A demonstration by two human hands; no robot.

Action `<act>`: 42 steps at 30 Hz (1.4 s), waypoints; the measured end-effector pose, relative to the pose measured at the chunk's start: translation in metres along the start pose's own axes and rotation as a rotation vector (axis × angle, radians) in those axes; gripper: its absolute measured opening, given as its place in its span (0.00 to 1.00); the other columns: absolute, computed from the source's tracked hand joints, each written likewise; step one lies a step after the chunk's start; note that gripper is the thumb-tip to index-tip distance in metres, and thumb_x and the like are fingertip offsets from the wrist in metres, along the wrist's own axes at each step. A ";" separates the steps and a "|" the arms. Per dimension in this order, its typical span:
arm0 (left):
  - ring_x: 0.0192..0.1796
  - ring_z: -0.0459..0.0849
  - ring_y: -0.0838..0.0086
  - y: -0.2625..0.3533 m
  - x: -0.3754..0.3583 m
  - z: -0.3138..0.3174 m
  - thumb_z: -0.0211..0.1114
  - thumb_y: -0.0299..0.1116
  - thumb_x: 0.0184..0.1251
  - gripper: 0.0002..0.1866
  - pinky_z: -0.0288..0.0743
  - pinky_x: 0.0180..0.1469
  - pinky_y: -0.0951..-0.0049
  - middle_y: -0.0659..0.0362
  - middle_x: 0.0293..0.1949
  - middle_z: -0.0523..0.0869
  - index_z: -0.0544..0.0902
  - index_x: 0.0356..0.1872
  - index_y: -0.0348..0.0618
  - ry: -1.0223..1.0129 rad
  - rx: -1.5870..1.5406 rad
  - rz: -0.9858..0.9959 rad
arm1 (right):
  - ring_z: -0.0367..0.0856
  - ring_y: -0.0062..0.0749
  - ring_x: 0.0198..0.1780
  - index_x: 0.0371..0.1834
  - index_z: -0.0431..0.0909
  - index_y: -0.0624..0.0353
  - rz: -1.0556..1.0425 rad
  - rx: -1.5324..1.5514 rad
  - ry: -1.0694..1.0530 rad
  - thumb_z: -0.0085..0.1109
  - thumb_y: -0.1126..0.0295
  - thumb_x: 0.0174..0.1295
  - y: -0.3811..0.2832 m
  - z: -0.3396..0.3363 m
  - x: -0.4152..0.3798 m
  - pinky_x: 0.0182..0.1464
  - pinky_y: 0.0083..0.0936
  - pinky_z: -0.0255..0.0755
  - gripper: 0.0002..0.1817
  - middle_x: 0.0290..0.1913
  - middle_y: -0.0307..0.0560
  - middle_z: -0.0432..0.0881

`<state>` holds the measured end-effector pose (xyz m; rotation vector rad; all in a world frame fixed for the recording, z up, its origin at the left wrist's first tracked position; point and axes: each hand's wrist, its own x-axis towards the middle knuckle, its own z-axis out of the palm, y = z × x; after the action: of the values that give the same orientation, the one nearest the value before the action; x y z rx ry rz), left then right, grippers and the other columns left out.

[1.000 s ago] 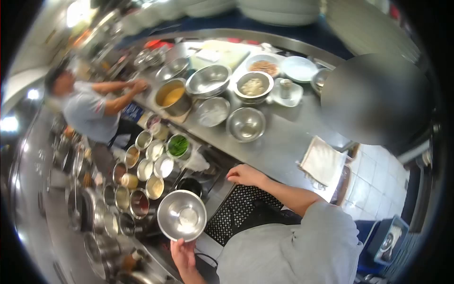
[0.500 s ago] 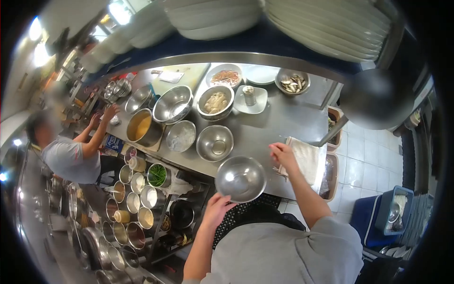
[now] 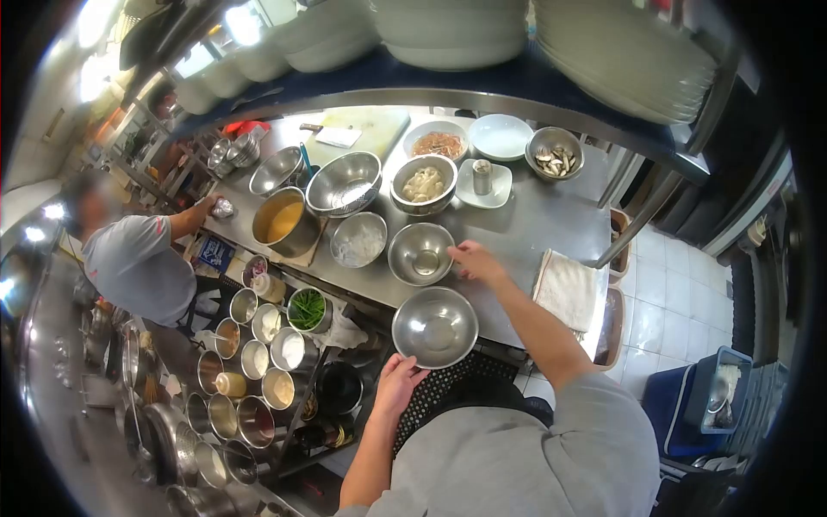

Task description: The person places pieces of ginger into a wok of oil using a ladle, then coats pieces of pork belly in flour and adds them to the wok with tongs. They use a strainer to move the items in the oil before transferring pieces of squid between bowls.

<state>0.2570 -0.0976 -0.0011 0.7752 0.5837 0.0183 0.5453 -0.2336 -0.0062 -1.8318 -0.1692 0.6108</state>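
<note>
My left hand (image 3: 399, 385) grips the near rim of a steel mixing bowl (image 3: 435, 332), thumb over the edge, at the front of the counter. Nothing shows inside that bowl. Just beyond it, a second steel mixing bowl (image 3: 420, 256) sits on the counter. The fingers of my right hand (image 3: 474, 260) are closed at its right rim. To its left lies a bowl with white powder (image 3: 358, 239). Behind are a bowl of pale pieces (image 3: 424, 185) and a white dish (image 3: 497, 196) with a metal can (image 3: 482, 177).
A pot of yellow liquid (image 3: 284, 222) and a steel colander (image 3: 345, 184) stand left. A folded cloth (image 3: 560, 289) lies right. Stacked plates (image 3: 620, 60) fill the overhead shelf. Several containers crowd below left, where a co-worker (image 3: 138, 267) stands.
My right hand has moved left from beside the cloth to the rim of the bowl on the counter. My left hand still holds its bowl. The view has shifted slightly.
</note>
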 end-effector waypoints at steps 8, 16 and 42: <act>0.46 0.82 0.66 0.017 -0.006 -0.031 0.56 0.24 0.68 0.04 0.73 0.60 0.51 0.55 0.41 0.82 0.72 0.33 0.44 0.010 -0.047 0.108 | 0.81 0.28 0.22 0.27 0.76 0.68 -0.220 0.035 0.215 0.54 0.68 0.56 -0.032 -0.014 -0.025 0.23 0.23 0.77 0.11 0.24 0.48 0.80; 0.55 0.77 0.62 0.035 0.044 -0.013 0.58 0.35 0.71 0.08 0.70 0.62 0.48 0.56 0.45 0.79 0.71 0.34 0.45 -0.126 0.016 0.040 | 0.81 0.26 0.23 0.33 0.77 0.66 -0.184 -0.054 -0.041 0.58 0.63 0.61 -0.045 -0.017 -0.074 0.24 0.23 0.77 0.13 0.26 0.45 0.81; 0.40 0.83 0.65 0.306 0.271 0.049 0.58 0.27 0.64 0.09 0.85 0.42 0.64 0.54 0.38 0.79 0.75 0.43 0.36 -0.217 0.192 0.393 | 0.77 0.28 0.23 0.40 0.81 0.62 -0.180 -0.078 0.529 0.62 0.67 0.60 0.038 -0.048 0.070 0.25 0.25 0.72 0.11 0.26 0.46 0.82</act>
<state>0.5697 0.1526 0.0972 1.0547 0.2219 0.2395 0.6211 -0.2591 -0.0528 -1.9640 -0.0014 -0.0159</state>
